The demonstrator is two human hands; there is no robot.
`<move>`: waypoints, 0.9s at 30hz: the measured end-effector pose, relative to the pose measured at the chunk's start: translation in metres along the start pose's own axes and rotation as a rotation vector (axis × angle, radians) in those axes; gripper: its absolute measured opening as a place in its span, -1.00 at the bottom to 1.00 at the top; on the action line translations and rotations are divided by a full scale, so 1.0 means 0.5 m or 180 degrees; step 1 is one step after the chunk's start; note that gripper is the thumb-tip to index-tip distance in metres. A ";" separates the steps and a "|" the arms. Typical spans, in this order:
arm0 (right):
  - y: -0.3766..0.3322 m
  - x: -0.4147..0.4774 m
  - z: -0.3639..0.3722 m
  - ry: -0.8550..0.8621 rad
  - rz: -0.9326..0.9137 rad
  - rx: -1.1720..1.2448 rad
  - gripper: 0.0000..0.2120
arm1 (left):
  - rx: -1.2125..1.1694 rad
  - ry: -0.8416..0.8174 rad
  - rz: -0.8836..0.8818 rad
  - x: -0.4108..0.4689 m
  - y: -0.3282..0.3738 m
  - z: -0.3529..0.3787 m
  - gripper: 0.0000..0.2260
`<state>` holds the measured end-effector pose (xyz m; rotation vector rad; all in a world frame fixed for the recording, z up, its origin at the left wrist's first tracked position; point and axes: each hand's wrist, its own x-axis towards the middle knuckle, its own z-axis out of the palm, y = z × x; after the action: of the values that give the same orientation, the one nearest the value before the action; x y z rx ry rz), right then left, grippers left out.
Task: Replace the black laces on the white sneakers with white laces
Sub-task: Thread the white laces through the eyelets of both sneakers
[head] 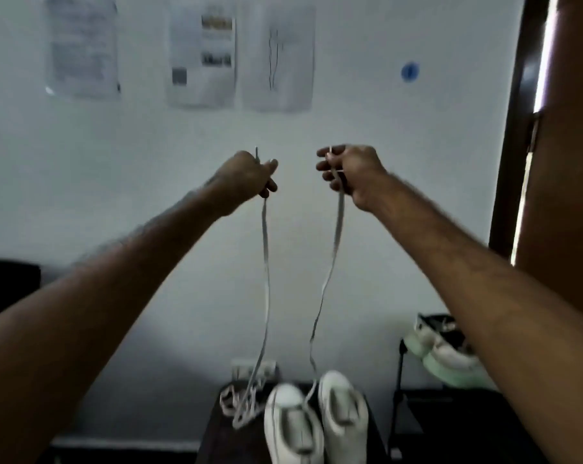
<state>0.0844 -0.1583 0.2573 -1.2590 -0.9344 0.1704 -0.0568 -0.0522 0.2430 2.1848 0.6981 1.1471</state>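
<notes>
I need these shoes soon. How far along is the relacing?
Seemingly done: no black laces show on the white sneakers. In hand: left hand and right hand each pinch a white lace end, held high, strands hanging to the table. Left: threading both shoes, as far as the blur shows.

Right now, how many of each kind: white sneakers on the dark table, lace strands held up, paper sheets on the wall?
White sneakers on the table: 2
Lace strands, one held in the left hand, one in the right hand: 2
Paper sheets on the wall: 3
Total: 7
</notes>
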 end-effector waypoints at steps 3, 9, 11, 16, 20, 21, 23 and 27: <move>0.164 -0.031 -0.014 -0.0414 -0.0110 -0.1550 -0.67 | -0.0082 -0.0541 -0.0379 -0.045 -0.167 0.079 -0.65; 0.546 -0.136 0.017 -0.1946 0.0829 -0.3787 -0.74 | 0.0312 -0.1024 -0.0809 -0.222 -0.433 0.306 -0.81; 0.629 -0.170 0.021 -0.2096 0.0995 -0.4092 -0.77 | 0.0748 -0.1266 -0.0755 -0.278 -0.475 0.366 -0.72; 0.698 -0.204 0.007 -0.2272 0.0809 -0.4636 -0.74 | 0.1228 -0.1408 -0.0527 -0.351 -0.518 0.444 -0.60; 0.707 -0.209 0.008 -0.2223 0.0507 -0.4733 -0.80 | 0.1371 -0.1219 -0.0488 -0.366 -0.528 0.466 -0.67; 0.710 -0.210 0.006 -0.2216 0.0474 -0.4768 -0.81 | 0.1348 -0.1181 -0.0504 -0.368 -0.528 0.469 -0.67; 0.714 -0.213 0.001 -0.2191 0.0497 -0.4875 -0.78 | 0.1327 -0.1123 -0.0504 -0.371 -0.528 0.473 -0.65; 0.706 -0.218 0.004 -0.2194 0.0504 -0.5366 -0.66 | 0.1319 -0.0989 -0.0579 -0.376 -0.530 0.476 -0.64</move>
<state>0.1436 -0.0979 -0.1023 -2.9391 -1.6424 -0.1450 0.0037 -0.0498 -0.1552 2.4984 1.0385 0.5876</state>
